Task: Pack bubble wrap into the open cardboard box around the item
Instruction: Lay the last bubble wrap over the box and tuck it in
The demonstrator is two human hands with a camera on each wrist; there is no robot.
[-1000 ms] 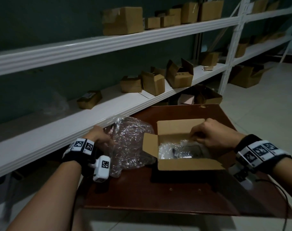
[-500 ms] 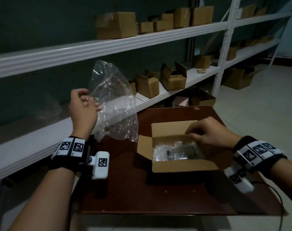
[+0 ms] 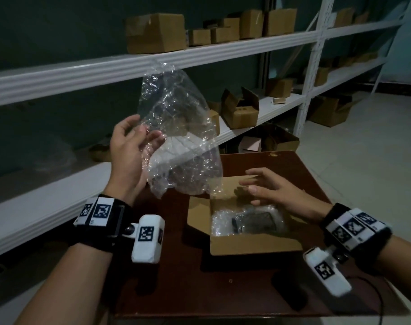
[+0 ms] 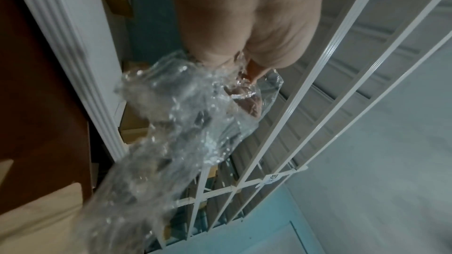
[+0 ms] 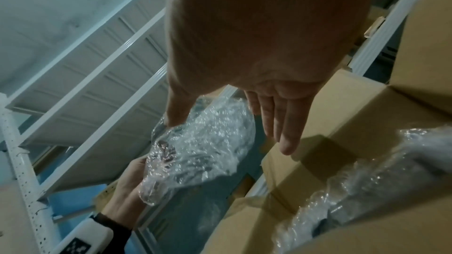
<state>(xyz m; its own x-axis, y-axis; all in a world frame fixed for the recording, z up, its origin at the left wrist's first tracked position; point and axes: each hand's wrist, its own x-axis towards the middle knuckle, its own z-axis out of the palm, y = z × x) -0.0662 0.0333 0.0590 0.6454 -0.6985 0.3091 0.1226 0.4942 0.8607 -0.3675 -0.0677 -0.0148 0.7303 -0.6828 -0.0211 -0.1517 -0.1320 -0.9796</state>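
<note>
Desk [image 3: 223, 289] carries open cardboard box [image 3: 253, 245], item [image 3: 253, 221] inside w/ wrap. Bubble wrap [image 3: 178, 137] held aloft; left hand [image 3: 129, 151] grip pinches it. Right hand [image 3: 277, 193] hovers over box, fingers straight, empty. Step: fetching next sheet; next, probably lower and tuck beside item.

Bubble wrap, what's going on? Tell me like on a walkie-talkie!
Left hand holds bubble wrap up, left of the box. Right hand open above box. Item inside, already padded. Nothing in the way.
</note>
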